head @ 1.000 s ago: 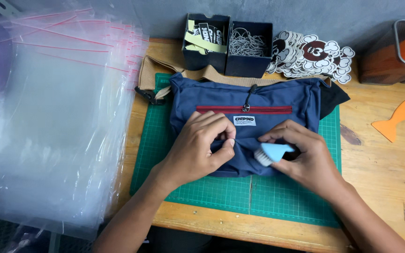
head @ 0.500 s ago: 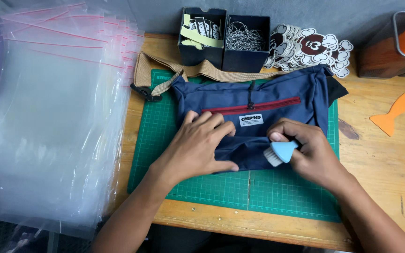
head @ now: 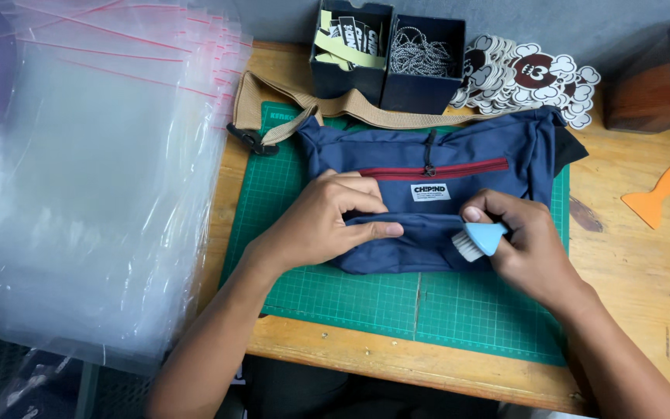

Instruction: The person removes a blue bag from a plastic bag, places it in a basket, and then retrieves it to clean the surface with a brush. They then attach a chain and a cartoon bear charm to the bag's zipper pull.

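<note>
The green gridded cutting mat (head: 366,299) lay on the wooden tabletop (head: 645,256), and on its far half rested the navy fabric waist bag (head: 428,167), long axis running left to right. On the bag's near edge, the left hand (head: 323,221) pinched a fold of cloth, fingers (head: 374,230) clamped together. Just right of it, the right hand (head: 533,244) gripped a small pale-blue brush (head: 478,239), bristles touching the fold. Beyond the bag stood two dark boxes (head: 385,54); left of the mat lay clear plastic zip bags (head: 94,178).
</note>
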